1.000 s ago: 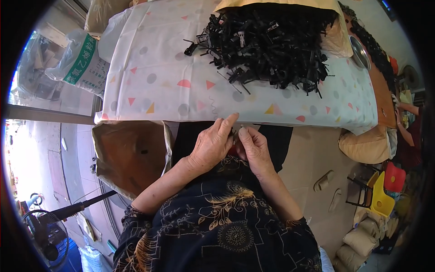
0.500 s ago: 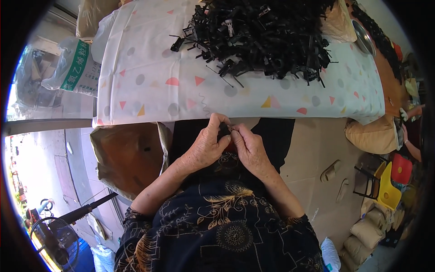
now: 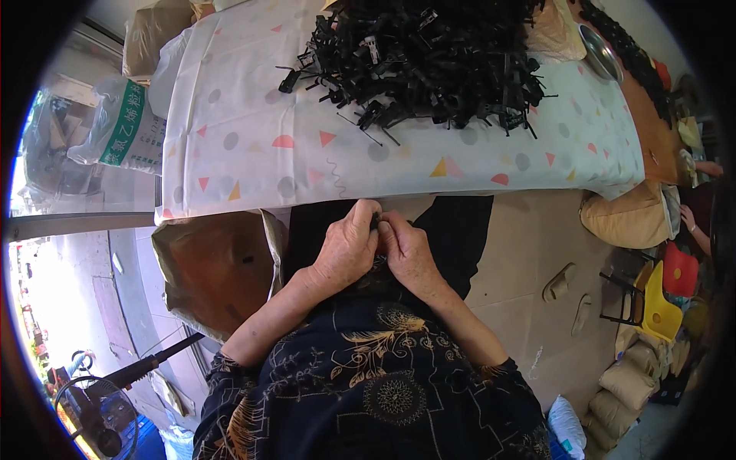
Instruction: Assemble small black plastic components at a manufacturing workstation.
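Note:
My left hand point(image 3: 345, 247) and my right hand point(image 3: 409, 249) meet above my lap, just short of the table's near edge. Both are closed, fingertips pinched around a small black piece point(image 3: 375, 221). Most of it is hidden by the fingers, so its exact kind does not show. On the table, beyond my hands, lies a large heap of small black plastic parts point(image 3: 437, 73) with thin stems. One black part point(image 3: 289, 80) sits at the heap's left edge.
A patterned cloth point(image 3: 253, 165) covers the table. Below its left end stands an open sack point(image 3: 215, 264). A black fan point(image 3: 96, 406) is at the lower left. Far right are another person's hand point(image 3: 688, 217), a stuffed sack point(image 3: 625, 218), a yellow chair point(image 3: 658, 307) and slippers point(image 3: 560, 283).
My hands have drawn closer together, and the thumbs have closed in around the small black piece. The whole view has shifted slightly.

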A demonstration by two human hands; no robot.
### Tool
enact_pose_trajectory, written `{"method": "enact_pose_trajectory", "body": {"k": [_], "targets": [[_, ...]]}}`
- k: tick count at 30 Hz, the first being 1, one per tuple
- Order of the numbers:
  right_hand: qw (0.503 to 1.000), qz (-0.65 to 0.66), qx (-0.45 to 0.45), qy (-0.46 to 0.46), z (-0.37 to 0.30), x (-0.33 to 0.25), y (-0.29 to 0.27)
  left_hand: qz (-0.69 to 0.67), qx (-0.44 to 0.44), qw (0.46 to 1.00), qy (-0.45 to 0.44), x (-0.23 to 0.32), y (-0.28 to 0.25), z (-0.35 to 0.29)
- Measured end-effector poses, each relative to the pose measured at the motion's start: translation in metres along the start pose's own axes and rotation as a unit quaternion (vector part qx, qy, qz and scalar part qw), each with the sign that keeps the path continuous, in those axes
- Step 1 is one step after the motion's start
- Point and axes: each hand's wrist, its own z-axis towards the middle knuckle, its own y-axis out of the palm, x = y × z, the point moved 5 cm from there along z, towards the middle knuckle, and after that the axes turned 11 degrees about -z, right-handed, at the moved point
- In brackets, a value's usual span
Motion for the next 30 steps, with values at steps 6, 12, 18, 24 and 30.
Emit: {"method": "enact_pose_trajectory", "body": {"k": [6,12,18,24,30], "targets": [[0.996,0.032,0.068,-0.053,-0.004,-0.016,-0.005,-0.014,0.069,0.997,0.022,0.003,-0.007,-0.004],[0.934,0.333,-0.049,0.121,-0.008,0.000,0.002,-0.564,0.094,0.815,-0.097,0.004,-0.022,-0.002],[0.927,0.374,0.009,-0.018,-0.005,-0.002,-0.018,-0.701,0.039,0.687,-0.186,-0.004,-0.001,0.002],[0.934,0.356,0.008,-0.029,-0.004,0.012,-0.023,-0.631,-0.044,0.755,-0.172,-0.006,0.018,0.004],[0.900,0.425,-0.099,-0.010,-0.007,0.019,-0.009,-0.630,-0.134,0.754,-0.133,0.013,0.020,-0.008]]}}
